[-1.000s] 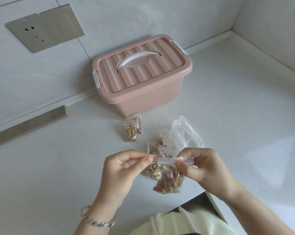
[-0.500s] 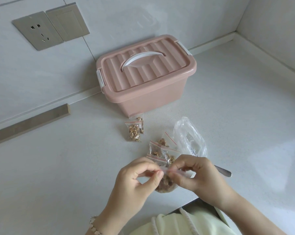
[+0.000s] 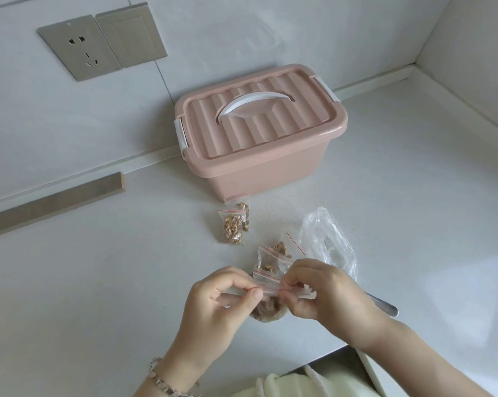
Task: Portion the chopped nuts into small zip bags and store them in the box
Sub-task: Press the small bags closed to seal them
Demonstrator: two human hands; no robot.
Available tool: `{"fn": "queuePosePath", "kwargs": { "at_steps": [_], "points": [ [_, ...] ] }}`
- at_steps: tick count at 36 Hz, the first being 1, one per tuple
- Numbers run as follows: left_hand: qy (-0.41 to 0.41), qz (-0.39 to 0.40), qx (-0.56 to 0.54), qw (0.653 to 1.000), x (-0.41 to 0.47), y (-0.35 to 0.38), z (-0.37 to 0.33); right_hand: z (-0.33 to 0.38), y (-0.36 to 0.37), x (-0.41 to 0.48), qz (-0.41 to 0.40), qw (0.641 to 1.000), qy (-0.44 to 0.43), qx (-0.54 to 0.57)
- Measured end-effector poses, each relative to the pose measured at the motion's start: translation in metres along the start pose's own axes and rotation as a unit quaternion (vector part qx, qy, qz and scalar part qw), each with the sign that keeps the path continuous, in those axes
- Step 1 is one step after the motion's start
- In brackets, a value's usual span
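Both my left hand (image 3: 213, 308) and right hand (image 3: 325, 293) pinch the zip strip of a nut-filled small bag (image 3: 273, 291) over the table (image 3: 98, 282), near the closed pink box (image 3: 259, 173). An unevenly pressed seal could leave a gap, spilling nuts (image 3: 267, 308) later.

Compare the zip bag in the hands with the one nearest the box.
The held bag is pinched at its zip strip by left hand and right hand; the other bag lies untouched on the counter by the box. Hands hide most of the held bag; the other bag shows fully. Both: clear, red-lined, holding nuts.
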State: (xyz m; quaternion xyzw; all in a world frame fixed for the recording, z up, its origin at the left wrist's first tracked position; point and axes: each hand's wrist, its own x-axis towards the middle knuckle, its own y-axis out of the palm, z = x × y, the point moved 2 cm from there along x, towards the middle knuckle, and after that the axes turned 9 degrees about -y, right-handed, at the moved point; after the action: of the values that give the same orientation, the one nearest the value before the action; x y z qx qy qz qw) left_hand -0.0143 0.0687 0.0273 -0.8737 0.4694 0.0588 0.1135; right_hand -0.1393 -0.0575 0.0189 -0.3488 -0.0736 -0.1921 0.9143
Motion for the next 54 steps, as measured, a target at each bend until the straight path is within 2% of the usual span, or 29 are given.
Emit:
{"fn": "queuePosePath", "kwargs": {
  "at_steps": [4, 7, 11, 15, 18, 20, 23, 26, 32, 35, 39, 44, 49, 52, 54],
  "points": [
    [-0.032, -0.017, -0.037, 0.999, 0.015, -0.009, 0.007, -0.012, -0.002, 0.004, -0.003, 1.000, 0.006, -0.015],
    [-0.085, -0.038, -0.027, 0.995, 0.032, -0.011, 0.022, -0.026, -0.002, 0.013, -0.007, 0.999, 0.044, -0.030],
    [-0.128, -0.058, 0.037, 0.989, 0.067, -0.013, 0.047, -0.054, -0.008, 0.038, 0.004, 0.993, 0.089, -0.083],
    [-0.114, -0.158, 0.124, 0.973, 0.107, -0.024, 0.063, -0.076, -0.014, 0.066, -0.010, 0.987, 0.079, -0.137],
    [-0.142, -0.192, 0.169, 0.956, 0.138, -0.035, 0.078, -0.097, -0.010, 0.074, 0.045, 0.974, 0.116, -0.191],
    [-0.159, -0.190, 0.192, 0.950, 0.156, -0.038, 0.086, -0.105, -0.005, 0.072, 0.099, 0.962, 0.136, -0.217],
    [-0.198, -0.171, 0.163, 0.951, 0.174, -0.039, 0.093, -0.108, 0.006, 0.063, 0.157, 0.949, 0.151, -0.227],
    [-0.209, -0.146, 0.167, 0.952, 0.183, -0.039, 0.097, -0.104, 0.013, 0.050, 0.139, 0.955, 0.144, -0.220],
    [-0.141, -0.083, 0.207, 0.965, 0.168, -0.038, 0.087, -0.085, 0.005, 0.041, 0.022, 0.979, 0.160, -0.125],
    [-0.110, -0.037, 0.212, 0.970, 0.146, -0.035, 0.074, -0.075, 0.003, 0.038, -0.008, 0.981, 0.184, -0.059],
    [-0.045, -0.020, 0.194, 0.980, 0.113, -0.027, 0.039, -0.056, 0.003, 0.036, -0.028, 0.980, 0.197, 0.012],
    [-0.011, 0.012, 0.114, 0.993, 0.078, -0.013, -0.002, -0.031, 0.003, 0.036, -0.057, 0.956, 0.247, 0.150],
    [0.023, 0.012, 0.074, 0.997, 0.055, -0.002, -0.029, -0.003, -0.011, 0.029, -0.134, 0.914, 0.222, 0.311],
    [0.037, 0.002, 0.049, 0.998, 0.044, 0.004, -0.037, 0.008, -0.018, 0.023, -0.178, 0.895, 0.221, 0.344],
    [0.019, -0.015, -0.007, 1.000, 0.038, 0.010, -0.040, 0.016, -0.021, 0.019, -0.200, 0.892, 0.220, 0.339]
  ]
}}
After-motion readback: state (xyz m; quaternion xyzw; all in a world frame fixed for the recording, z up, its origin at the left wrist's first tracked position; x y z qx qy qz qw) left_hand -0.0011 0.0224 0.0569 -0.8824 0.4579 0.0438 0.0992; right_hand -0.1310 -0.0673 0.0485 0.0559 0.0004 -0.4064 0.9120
